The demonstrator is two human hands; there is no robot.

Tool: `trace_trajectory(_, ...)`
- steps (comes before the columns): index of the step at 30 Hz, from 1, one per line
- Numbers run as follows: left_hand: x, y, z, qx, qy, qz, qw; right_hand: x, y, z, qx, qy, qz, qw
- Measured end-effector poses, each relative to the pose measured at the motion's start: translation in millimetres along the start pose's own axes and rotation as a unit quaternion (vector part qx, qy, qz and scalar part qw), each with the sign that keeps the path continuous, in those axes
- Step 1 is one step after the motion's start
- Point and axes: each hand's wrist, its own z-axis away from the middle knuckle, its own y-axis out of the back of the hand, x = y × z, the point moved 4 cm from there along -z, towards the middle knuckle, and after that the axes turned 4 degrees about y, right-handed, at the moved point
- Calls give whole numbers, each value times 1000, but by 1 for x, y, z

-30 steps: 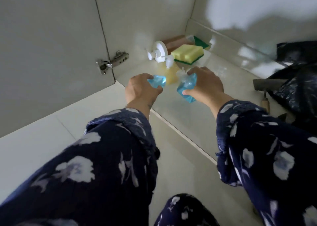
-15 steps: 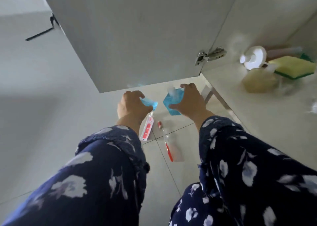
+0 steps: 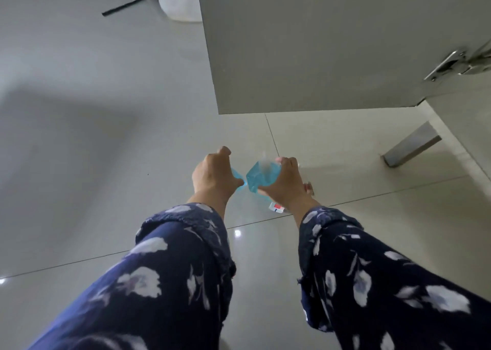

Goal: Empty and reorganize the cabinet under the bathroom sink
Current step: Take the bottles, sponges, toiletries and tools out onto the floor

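Head view: blue pouches point(image 3: 261, 175) over open floor point(image 3: 93, 137)

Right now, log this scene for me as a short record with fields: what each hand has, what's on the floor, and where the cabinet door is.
left hand: left hand grips a blue pouch, mostly hidden by the hand
right hand: right hand grips a blue spouted pouch
pouches: held side by side above the floor, close together
floor: tiled floor; a white tube with red marking lies under the right hand
cabinet door: cabinet door open, hinge visible at right
cabinet leg: metal leg on the floor
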Motion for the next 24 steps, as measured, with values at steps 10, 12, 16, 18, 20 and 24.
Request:
trace_trajectory(10,-7,-37,-13,-19,15,66,998,23,-23,-10,32,-5,-42,999)
trace_trajectory(12,-10,-40,-11,-2,30,98,995,24,-23,-11,31,-6,-49,998)
trace_trajectory(16,-14,-42,-3,14,33,136,990,23,-22,-11,4,-11,-35,999)
trace_trajectory(18,-10,-38,-2,18,28,130,991,22,-16,-12,-19,-16,-12,1000)
trace_trajectory(20,0,-28,0,22,15,116,993,20,-3,-10,-42,-22,24,999)
trace_trajectory(24,37,-6,10,9,-39,87,995,15,40,-3,-67,-15,53,996)
